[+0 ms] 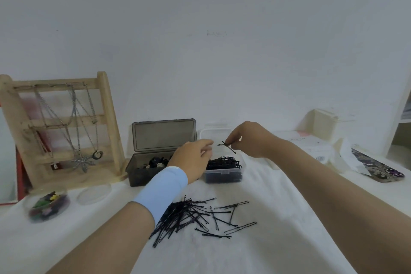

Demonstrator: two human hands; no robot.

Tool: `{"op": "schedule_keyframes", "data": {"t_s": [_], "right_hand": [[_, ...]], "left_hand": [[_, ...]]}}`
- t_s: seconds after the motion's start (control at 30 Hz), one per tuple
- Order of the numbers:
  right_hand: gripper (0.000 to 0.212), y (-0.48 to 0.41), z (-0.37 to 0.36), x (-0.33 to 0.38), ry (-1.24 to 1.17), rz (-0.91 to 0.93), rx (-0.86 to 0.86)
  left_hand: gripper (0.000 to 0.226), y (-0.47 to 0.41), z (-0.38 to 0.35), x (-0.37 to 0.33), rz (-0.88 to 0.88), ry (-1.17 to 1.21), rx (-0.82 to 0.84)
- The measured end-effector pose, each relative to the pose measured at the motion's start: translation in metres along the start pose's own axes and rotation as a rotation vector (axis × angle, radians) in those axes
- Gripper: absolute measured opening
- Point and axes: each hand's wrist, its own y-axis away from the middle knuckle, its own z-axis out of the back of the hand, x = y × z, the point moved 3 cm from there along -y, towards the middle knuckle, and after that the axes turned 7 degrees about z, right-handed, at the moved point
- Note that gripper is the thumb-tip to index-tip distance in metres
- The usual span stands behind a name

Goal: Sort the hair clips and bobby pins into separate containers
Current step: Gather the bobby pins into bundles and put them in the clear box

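A heap of black bobby pins (195, 216) lies on the white cloth in front of me. Behind it stand a smoky grey box (142, 173) with its lid up, holding dark hair clips, and a small clear box (223, 174) filled with bobby pins. My right hand (249, 140) pinches a few bobby pins (228, 146) in the air just above the clear box. My left hand (193, 158), fingers relaxed and holding nothing, hovers between the two boxes, its fingertips close to the held pins.
A wooden jewellery stand (64, 127) with necklaces stands at the left. In front of it sit a round clear tub (47, 206) of coloured clips and its lid (94, 193). White packages (322, 151) and a patterned phone case (378, 169) lie at the right.
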Motion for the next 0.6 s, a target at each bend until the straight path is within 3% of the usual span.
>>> {"op": "schedule_keyframes", "data": {"t_s": [0.17,0.33,0.53,0.6], "right_hand": [[0.017,-0.002,-0.005,0.0,-0.154,0.01,-0.106],[0.02,-0.003,-0.01,0.007,-0.253,0.055,-0.149],[0.025,-0.004,-0.013,0.009,-0.237,0.022,-0.194],[0.031,-0.003,-0.016,0.008,-0.359,-0.001,-0.184]], "left_hand": [[0.025,-0.013,-0.001,-0.01,0.117,0.438,0.033],[0.013,-0.016,0.004,-0.008,0.12,0.458,-0.088],[0.011,-0.017,0.003,-0.011,0.133,0.476,-0.08],[0.01,-0.018,0.004,-0.01,0.108,0.463,-0.099]]}}
